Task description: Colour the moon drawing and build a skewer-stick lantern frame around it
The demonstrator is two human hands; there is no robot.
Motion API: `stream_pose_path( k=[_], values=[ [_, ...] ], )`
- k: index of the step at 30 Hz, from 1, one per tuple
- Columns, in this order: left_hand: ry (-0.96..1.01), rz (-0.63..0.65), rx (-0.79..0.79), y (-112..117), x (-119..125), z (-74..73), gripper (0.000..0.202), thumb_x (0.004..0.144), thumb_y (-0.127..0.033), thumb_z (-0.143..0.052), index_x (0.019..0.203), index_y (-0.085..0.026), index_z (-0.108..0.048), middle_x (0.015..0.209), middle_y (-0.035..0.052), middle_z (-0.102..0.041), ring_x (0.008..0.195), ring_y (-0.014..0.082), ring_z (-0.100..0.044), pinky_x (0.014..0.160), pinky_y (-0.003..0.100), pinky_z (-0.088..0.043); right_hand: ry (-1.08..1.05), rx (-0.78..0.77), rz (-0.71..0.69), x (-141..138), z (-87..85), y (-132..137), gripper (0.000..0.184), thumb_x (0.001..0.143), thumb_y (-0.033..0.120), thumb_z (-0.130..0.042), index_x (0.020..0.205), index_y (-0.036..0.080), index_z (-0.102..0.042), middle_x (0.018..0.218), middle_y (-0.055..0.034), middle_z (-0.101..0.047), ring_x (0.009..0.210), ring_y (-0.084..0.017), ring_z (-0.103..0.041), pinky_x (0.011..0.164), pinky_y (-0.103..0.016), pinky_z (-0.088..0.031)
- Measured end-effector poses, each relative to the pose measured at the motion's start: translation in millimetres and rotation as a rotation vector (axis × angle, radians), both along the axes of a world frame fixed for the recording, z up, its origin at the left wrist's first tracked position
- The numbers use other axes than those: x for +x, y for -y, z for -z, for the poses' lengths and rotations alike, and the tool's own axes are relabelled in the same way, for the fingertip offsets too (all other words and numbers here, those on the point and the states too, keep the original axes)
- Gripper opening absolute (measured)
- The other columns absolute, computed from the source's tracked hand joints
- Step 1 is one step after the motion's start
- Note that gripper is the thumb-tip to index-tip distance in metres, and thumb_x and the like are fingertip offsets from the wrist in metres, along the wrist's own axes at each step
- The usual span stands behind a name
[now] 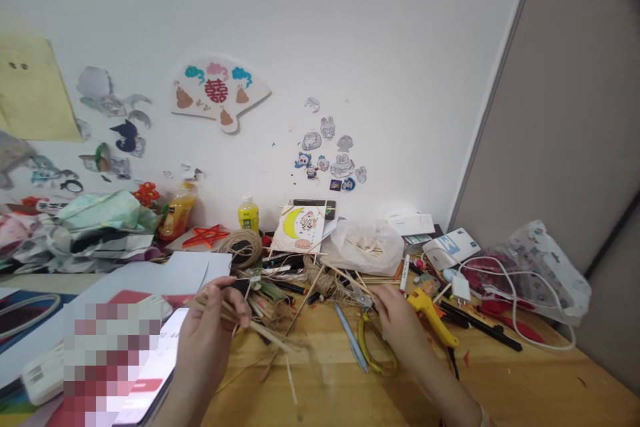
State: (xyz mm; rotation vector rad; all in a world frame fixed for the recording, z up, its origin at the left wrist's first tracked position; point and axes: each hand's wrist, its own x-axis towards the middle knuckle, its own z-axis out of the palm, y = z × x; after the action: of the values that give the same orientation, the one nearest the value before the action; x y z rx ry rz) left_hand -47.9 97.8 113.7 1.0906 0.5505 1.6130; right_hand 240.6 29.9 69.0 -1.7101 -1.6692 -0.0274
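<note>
My left hand (213, 320) is closed around several thin, pale wooden sticks (270, 335); their free ends stick out to the right over the table and look blurred. My right hand (397, 320) reaches over the table with its fingers pinched at the end of a thin wooden stick (345, 275). Just under that hand lie pliers (365, 340) with yellow handles, beside a light blue pen (350, 337). A yellow glue gun (433, 320) rests to the right of the hand. Behind both hands, loose twine (330, 285) and sticks lie tangled together.
At the left are a lit phone (155, 367) and white paper (135, 277). Along the wall stand a drink bottle (249, 213), a twine roll (240, 248), a moon drawing (300, 228) and a plastic bag (367, 243). A white cable (515, 307) loops at the right.
</note>
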Motion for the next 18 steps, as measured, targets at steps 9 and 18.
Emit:
stream_pose_path(
  k=[9, 18],
  values=[
    [-0.134, 0.275, -0.047, 19.3, 23.3, 12.1, 0.036, 0.072, -0.053, -0.071, 0.073, -0.018, -0.061, 0.045, -0.0012, -0.06, 0.032, 0.0127, -0.052, 0.037, 0.022, -0.041, 0.256, -0.176, 0.059, 47.2, -29.4, -23.5, 0.042, 0.082, 0.003, -0.04, 0.11, 0.013, -0.069, 0.106, -0.016, -0.068, 0.103, -0.026, -0.06, 0.093, -0.037, -0.042],
    [-0.106, 0.204, 0.108, 20.6, 15.8, 6.8, 0.034, 0.079, -0.053, -0.064, 0.072, -0.02, -0.061, 0.047, -0.0027, -0.063, 0.033, 0.0124, -0.054, 0.037, 0.021, -0.044, 0.372, -0.453, -0.138, 43.1, -25.4, -90.8, 0.022, 0.089, 0.016, -0.05, 0.099, 0.016, -0.07, 0.1, -0.0077, -0.071, 0.088, -0.019, -0.065, 0.08, -0.03, -0.051]
  ],
)
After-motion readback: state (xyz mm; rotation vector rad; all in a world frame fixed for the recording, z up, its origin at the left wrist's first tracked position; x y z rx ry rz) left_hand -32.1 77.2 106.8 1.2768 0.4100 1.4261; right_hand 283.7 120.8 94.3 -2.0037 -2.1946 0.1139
